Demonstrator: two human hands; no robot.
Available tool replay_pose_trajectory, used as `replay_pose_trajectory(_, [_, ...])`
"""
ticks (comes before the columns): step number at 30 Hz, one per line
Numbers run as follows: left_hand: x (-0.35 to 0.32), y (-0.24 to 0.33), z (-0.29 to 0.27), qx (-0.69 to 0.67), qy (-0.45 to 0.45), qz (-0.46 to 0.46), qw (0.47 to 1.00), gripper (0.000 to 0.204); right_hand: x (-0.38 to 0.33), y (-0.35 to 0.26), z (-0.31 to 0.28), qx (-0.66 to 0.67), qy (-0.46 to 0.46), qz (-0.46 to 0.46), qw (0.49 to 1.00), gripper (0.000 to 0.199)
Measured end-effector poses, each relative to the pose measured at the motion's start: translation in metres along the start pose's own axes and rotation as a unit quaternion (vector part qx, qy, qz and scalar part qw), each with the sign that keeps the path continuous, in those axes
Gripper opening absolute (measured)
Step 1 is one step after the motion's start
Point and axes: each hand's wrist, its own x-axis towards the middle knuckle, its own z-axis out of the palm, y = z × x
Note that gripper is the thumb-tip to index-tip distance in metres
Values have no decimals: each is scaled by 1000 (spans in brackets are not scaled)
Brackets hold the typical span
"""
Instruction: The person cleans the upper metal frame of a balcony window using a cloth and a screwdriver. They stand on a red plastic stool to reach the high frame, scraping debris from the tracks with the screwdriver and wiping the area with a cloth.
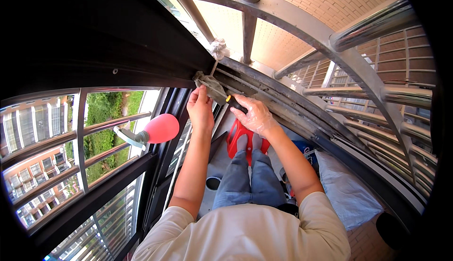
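Note:
My left hand (200, 109) is bare and pinches the lower edge of a crumpled grey cloth (211, 85) at the corner of the window track. In a clear plastic glove, my right hand (257, 116) grips a tool with a black-and-yellow handle (233, 103). The tool's far end points at the cloth and its tip is hidden there. A white cord (213, 67) runs up from behind the cloth to a knotted bundle of white plastic (218, 49). Left of my left forearm, a pink spray bottle (161, 128) lies by the window frame.
Dirty window tracks (273, 103) run from the corner toward the right. Metal guard bars (358, 77) curve around beyond them. My feet are on a red stool (234, 140). A plastic-wrapped bundle (347, 190) lies at lower right. A dark window frame (94, 209) stands at left.

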Motion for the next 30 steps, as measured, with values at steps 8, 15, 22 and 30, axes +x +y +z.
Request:
replay_pose_trajectory(8, [-4,8,13,-56,-58,-49,996,14,0,-17,-15,-90,11,-1,996,35])
replay_pose_trajectory(15, [-2,11,18,-56,-79,-61,993,19,2,-17,-25,-80,10,24,996,35])
replay_pose_trajectory(22, [1,14,23,-70,-78,-79,991,23,22,4,-24,-77,-6,-22,997,36])
replay_pose_trajectory(30, [-16,36,42,-52,-121,-60,989,33,42,8,-22,-1,8,-91,996,36])
